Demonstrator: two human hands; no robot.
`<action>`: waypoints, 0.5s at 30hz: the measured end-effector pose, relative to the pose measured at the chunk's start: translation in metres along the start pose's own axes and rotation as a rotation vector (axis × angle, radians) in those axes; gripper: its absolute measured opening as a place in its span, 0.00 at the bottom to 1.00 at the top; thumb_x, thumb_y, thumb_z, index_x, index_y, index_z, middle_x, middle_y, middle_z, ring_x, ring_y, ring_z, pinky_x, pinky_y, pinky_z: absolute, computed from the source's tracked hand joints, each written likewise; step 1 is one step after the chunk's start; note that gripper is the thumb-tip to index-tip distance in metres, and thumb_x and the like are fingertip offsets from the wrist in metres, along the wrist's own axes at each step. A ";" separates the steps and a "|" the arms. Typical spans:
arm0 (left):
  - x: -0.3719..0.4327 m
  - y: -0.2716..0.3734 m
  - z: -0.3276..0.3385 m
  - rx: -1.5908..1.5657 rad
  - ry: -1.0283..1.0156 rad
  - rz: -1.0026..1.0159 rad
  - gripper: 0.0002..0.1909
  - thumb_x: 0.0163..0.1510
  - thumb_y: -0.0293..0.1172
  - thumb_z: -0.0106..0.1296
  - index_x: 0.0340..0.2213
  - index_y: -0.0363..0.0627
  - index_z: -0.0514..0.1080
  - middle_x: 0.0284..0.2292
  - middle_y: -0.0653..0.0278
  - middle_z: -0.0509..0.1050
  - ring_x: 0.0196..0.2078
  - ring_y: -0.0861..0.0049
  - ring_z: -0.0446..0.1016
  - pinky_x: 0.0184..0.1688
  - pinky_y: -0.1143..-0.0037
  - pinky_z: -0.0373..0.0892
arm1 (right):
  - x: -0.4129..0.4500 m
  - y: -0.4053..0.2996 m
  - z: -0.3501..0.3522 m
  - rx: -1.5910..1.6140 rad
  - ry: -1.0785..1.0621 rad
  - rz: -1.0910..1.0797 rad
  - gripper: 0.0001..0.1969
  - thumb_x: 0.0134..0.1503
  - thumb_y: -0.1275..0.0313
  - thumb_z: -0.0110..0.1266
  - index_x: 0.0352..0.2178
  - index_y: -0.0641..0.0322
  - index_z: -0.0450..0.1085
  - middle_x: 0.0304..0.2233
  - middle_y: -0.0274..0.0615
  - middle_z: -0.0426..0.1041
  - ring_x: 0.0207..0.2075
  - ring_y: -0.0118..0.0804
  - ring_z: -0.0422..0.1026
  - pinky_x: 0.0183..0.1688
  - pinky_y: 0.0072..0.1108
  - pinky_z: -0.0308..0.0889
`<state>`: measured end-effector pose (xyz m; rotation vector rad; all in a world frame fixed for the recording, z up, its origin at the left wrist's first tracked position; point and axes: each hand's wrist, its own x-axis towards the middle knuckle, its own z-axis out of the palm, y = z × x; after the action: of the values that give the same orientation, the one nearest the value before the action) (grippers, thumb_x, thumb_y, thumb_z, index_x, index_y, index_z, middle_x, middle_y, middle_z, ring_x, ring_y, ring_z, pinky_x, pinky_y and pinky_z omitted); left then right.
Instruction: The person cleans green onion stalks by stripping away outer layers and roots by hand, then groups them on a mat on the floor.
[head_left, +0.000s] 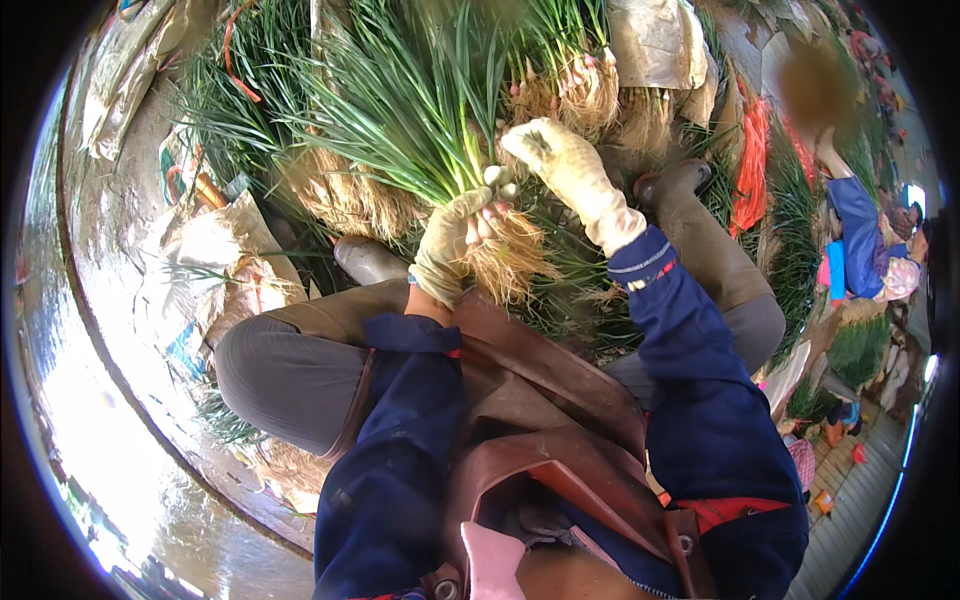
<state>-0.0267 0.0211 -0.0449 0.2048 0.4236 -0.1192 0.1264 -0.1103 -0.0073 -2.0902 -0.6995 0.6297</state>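
My left hand (450, 244), in a pale work glove, is closed around a bunch of green garlic plants (469, 161). Their long leaves fan up and to the left; pinkish white bulbs and tan roots hang to the right of the glove. Just right of the bunch my right hand (551, 150), also gloved, is raised with its fingers curled; whether something thin is between them cannot be told. More bunches with pink bulbs and roots (589, 94) lie beyond it. Loose green plants (592, 315) lie between my legs.
Thick root bundles (345, 195) lie by my left boot (367, 259). Torn paper sacking (202, 240) and a wet floor (112, 390) are on the left. Orange-red plastic strips (752, 165) lie beyond my right knee. Another person's blue-sleeved arm (855, 217) is at the far right.
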 end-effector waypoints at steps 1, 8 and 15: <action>0.000 0.000 0.000 0.010 -0.024 -0.008 0.20 0.58 0.25 0.49 0.51 0.31 0.65 0.39 0.55 0.75 0.31 0.85 0.72 0.26 0.90 0.69 | 0.005 -0.002 0.000 0.089 -0.027 0.018 0.13 0.55 0.60 0.57 0.35 0.58 0.72 0.29 0.38 0.77 0.30 0.33 0.75 0.34 0.25 0.69; -0.002 -0.002 0.005 0.000 0.065 0.053 0.10 0.55 0.25 0.51 0.39 0.32 0.71 0.30 0.58 0.76 0.24 0.85 0.73 0.23 0.89 0.70 | 0.017 0.007 0.012 -0.019 -0.153 -0.038 0.12 0.57 0.64 0.54 0.32 0.63 0.72 0.24 0.42 0.73 0.25 0.39 0.73 0.29 0.29 0.69; -0.009 0.000 0.007 0.017 0.036 0.246 0.24 0.52 0.25 0.52 0.50 0.32 0.63 0.43 0.53 0.73 0.36 0.80 0.73 0.22 0.90 0.71 | 0.021 0.035 -0.027 -1.181 -1.043 0.149 0.21 0.54 0.56 0.56 0.41 0.62 0.73 0.35 0.43 0.78 0.39 0.47 0.76 0.42 0.34 0.70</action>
<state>-0.0321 0.0200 -0.0346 0.2746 0.4298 0.1221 0.1677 -0.1289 -0.0255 -2.7640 -1.8292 1.7493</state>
